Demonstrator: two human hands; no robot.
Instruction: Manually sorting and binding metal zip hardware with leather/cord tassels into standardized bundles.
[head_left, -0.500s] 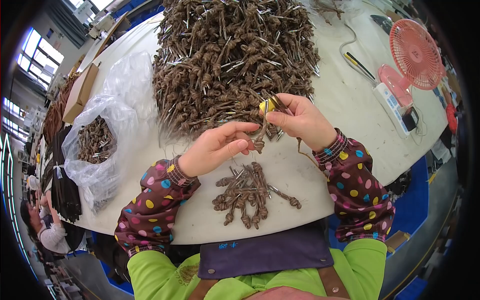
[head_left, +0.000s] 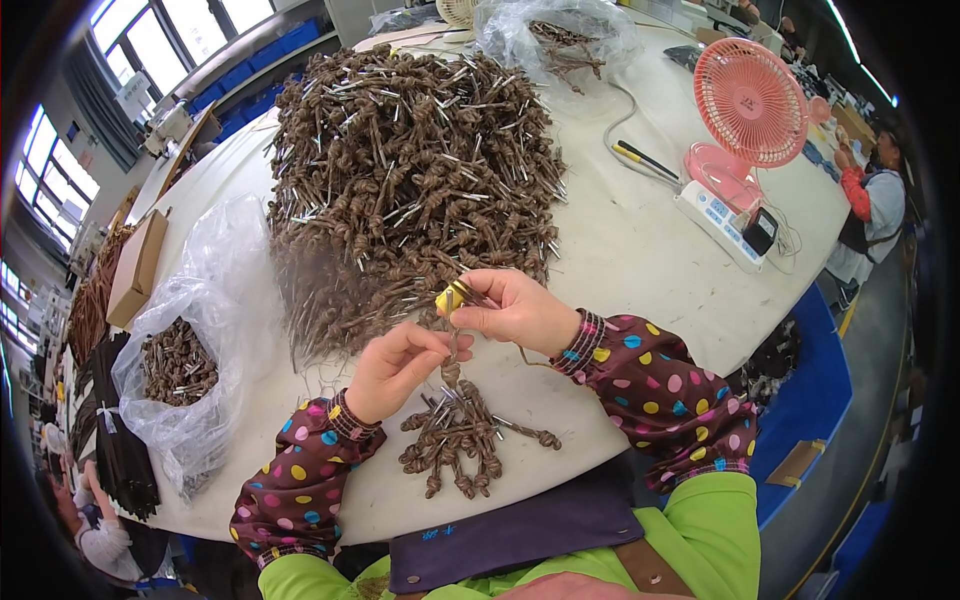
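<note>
My right hand [head_left: 520, 312] grips a small yellow-handled cutting tool [head_left: 450, 297] above the white table. My left hand [head_left: 400, 368] pinches a brown knotted cord [head_left: 452, 368] that hangs just under the tool. Below both hands lies a small heap of knotted brown cords with metal tips [head_left: 458, 435]. A big pile of the same cords [head_left: 410, 190] fills the table behind my hands.
A clear plastic bag with more cords [head_left: 185, 365] sits at the left, another bag [head_left: 560, 40] at the far side. A pink desk fan [head_left: 745, 125] stands at the right beside a pen [head_left: 645, 158]. Cardboard box [head_left: 135, 270] at far left. Another person [head_left: 870, 215] sits at the right.
The view has shifted slightly. My hands stay together at the tool and cord; the left fingers have closed on the hanging cord.
</note>
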